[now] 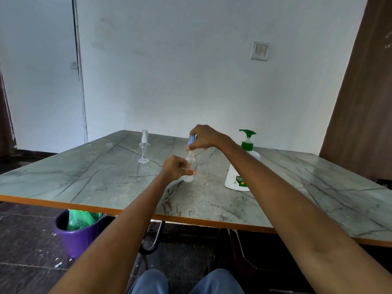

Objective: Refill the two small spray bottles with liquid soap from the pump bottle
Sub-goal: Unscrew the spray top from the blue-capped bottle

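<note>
Both bare forearms reached forward from the bottom of the view and drew in toward each other; the left hand (177, 167) sat lower and nearer, knuckles up, its fingers curled and its thumb stretched out to the right in a grip. The right hand (203, 136) hovered just above and beyond it, wrist bent downward; its fingertips (188, 147) were bunched together in a pinch, pointing down.

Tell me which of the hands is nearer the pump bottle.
Right. The right hand is raised just left of the pump bottle; the left hand sits farther left, gripping a small clear bottle.
</note>
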{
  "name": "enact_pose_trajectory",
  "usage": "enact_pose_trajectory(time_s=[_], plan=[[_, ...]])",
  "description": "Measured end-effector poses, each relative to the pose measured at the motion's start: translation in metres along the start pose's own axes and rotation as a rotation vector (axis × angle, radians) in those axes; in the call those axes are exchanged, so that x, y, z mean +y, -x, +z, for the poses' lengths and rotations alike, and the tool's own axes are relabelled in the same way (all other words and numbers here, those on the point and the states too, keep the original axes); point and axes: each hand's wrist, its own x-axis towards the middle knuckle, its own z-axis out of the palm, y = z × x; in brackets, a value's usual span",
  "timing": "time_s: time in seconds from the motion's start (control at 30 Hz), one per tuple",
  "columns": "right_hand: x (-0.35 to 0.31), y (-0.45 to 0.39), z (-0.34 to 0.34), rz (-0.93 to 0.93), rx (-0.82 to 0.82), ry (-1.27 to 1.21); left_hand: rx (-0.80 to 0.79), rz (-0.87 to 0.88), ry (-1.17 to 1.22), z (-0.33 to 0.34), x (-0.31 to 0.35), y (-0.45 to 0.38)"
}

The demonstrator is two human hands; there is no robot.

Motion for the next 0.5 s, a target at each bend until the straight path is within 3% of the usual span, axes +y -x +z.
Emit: enact_pose_trajectory(time_s=[0.1, 0.27, 0.4, 0.5], plan=[[0.002, 0.003, -0.007, 0.001, 0.125, -0.157, -0.005, -0.004, 0.010, 0.000, 0.002, 0.001], [0.011, 0.011, -0.005, 0.023, 0.171, -0.215, 0.003, 0.000, -0.009, 0.000, 0.001, 0.002], [0.018, 0.011, -0.004, 0.028, 0.210, -0.064, 0.002, 0.027, -0.030, -0.002, 0.003, 0.005], [0.017, 0.017, -0.014, 0.009, 0.315, -0.134, -0.001, 0.033, -0.042, -0.002, 0.003, 0.006]])
